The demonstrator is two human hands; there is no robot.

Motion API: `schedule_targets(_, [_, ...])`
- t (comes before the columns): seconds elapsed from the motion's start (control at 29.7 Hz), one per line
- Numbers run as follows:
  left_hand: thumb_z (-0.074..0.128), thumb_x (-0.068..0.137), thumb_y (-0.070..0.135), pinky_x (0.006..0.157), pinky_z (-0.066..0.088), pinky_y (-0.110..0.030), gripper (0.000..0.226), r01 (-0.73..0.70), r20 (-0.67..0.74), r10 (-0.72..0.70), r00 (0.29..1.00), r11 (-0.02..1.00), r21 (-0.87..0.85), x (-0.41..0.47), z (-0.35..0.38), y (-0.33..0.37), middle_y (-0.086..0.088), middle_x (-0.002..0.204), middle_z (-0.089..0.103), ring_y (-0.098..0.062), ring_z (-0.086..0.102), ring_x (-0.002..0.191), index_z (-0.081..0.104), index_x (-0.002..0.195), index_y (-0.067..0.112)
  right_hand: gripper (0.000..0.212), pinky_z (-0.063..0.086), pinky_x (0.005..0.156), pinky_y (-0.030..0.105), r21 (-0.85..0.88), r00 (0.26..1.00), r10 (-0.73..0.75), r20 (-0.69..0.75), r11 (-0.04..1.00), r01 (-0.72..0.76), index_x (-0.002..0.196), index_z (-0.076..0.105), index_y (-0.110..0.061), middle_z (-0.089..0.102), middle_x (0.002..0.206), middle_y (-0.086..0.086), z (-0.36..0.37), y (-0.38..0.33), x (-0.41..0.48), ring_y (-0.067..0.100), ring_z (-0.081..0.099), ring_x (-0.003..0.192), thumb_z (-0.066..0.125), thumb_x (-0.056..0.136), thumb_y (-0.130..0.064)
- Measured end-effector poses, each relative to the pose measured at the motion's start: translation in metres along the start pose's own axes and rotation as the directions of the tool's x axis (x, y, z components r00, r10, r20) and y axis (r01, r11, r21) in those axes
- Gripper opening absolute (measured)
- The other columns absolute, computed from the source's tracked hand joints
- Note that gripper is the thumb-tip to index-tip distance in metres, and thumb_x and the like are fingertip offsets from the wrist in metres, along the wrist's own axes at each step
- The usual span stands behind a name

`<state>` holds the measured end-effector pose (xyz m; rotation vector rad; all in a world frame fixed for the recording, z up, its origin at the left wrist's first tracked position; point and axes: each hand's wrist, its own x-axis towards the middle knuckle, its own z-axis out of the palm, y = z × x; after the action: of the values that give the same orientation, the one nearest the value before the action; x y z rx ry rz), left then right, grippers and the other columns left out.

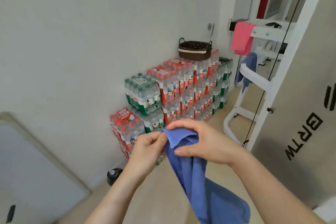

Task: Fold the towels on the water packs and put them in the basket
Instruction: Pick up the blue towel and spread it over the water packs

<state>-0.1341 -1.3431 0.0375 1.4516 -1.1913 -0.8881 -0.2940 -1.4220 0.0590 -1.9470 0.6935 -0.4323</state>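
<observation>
- Head view: blue towel (192, 172) hangs in mid-air before the person, above the floor (163, 196).
- Its top corner is pinched by the left hand (149, 148); the right hand (205, 142) curls fingers and thumb round the edge just beside.
- Beyond, a brown basket (195, 52) sits atop the stacked water packs (183, 89).
- To the right, a pink towel (241, 39) and a second blue towel (250, 66) hang on a white frame (254, 78).

stacked water packs (181, 85) on floor (163, 187), basket (195, 51) atop

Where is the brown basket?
In the head view, the brown basket sits upper right of centre, on top of the tallest stack of water packs by the wall, left of the hanging pink towel.
</observation>
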Motion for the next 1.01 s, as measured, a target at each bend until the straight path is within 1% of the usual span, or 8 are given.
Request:
schedule_targets(0.1, [0.043,0.101,0.022,0.066,0.050,-0.022,0.034,-0.058,-0.059,0.056,0.997,0.998,-0.026,0.073,0.005,-0.003,0.004,0.078,0.072,-0.008,0.065,0.074,0.072,0.083,0.020,0.012,0.048,0.081,0.022,-0.156,0.973,-0.083,-0.214,0.986,0.049,0.096,0.072,-0.027,0.063,0.100,-0.013,-0.048,0.035,0.056,0.001,0.058,0.092,0.061,0.091,-0.024])
schedule_targets(0.24, [0.054,0.094,0.031,0.058,0.042,-0.018,0.027,-0.113,-0.159,0.126,0.979,0.990,0.090,0.174,0.012,-0.003,0.010,0.066,0.060,-0.006,0.053,0.062,0.060,0.069,0.024,0.033,0.040,0.065,0.033,-0.002,0.950,-0.069,-0.304,0.997,0.072,0.079,0.063,0.002,0.058,0.075,0.017,-0.120,0.069,0.133,0.031,0.052,0.069,0.055,0.096,-0.025])
schedule_targets(0.37, [0.065,0.087,0.039,0.060,0.039,-0.024,0.024,-0.075,0.071,0.050,0.996,0.905,0.419,0.256,-0.004,-0.013,0.008,0.065,0.056,-0.008,0.048,0.061,0.059,0.072,0.020,0.038,0.046,0.064,0.026,0.037,0.918,-0.009,-0.396,0.999,0.026,0.071,0.068,-0.009,0.066,0.060,-0.006,-0.199,0.083,0.212,0.006,0.062,0.059,0.051,0.097,-0.029])
schedule_targets(0.5, [0.062,0.088,0.041,0.061,0.041,-0.033,0.034,-0.001,-0.030,0.013,0.999,0.928,0.371,0.325,-0.020,-0.031,-0.016,0.069,0.056,-0.013,0.048,0.061,0.061,0.073,0.010,0.017,0.049,0.066,0.014,0.063,1.000,-0.023,-0.004,0.998,0.023,0.096,0.069,-0.022,0.072,0.100,-0.002,-0.230,0.093,0.291,0.015,0.067,0.094,0.064,0.087,-0.036])
schedule_targets(0.61, [0.060,0.092,0.039,0.061,0.045,-0.034,0.035,-0.015,-0.005,0.018,1.000,0.957,0.289,0.381,-0.026,-0.034,-0.018,0.069,0.060,-0.022,0.053,0.060,0.066,0.077,0.007,0.058,0.050,0.088,0.021,0.128,0.946,-0.055,0.320,0.992,0.015,0.130,0.049,-0.040,0.056,0.130,-0.014,-0.208,0.117,0.349,-0.003,0.054,0.116,0.075,0.081,-0.025])
schedule_targets(0.71, [0.062,0.090,0.030,0.067,0.052,-0.030,0.019,-0.047,0.015,0.045,0.999,0.957,0.286,0.435,-0.042,-0.035,-0.004,0.076,0.072,-0.019,0.066,0.070,0.074,0.084,0.017,0.044,0.051,0.080,0.020,0.144,0.979,-0.084,0.188,0.988,0.057,0.123,0.060,-0.024,0.068,0.105,-0.005,-0.198,0.138,0.411,-0.003,0.063,0.093,0.069,0.085,-0.006])
schedule_targets(0.88, [0.076,0.080,0.023,0.055,0.037,-0.016,0.008,-0.002,-0.007,0.005,1.000,0.942,0.335,0.520,-0.093,-0.054,0.002,0.059,0.059,-0.005,0.047,0.055,0.068,0.078,0.022,0.002,0.049,0.066,0.032,-0.065,0.978,-0.174,0.119,0.981,0.183,0.084,0.072,-0.015,0.067,0.075,0.005,-0.215,0.148,0.522,0.007,0.056,0.067,0.071,0.084,-0.017])
schedule_targets(1.01, [0.077,0.076,0.019,0.052,0.035,-0.017,0.022,0.104,0.032,-0.139,0.990,0.853,0.512,0.582,-0.145,-0.076,0.013,0.057,0.047,-0.004,0.042,0.052,0.056,0.071,0.015,0.011,0.039,0.052,0.023,-0.138,0.983,-0.093,-0.158,0.988,0.072,0.073,0.069,-0.015,0.055,0.055,0.009,-0.256,0.165,0.614,0.008,0.044,0.050,0.069,0.084,-0.014])
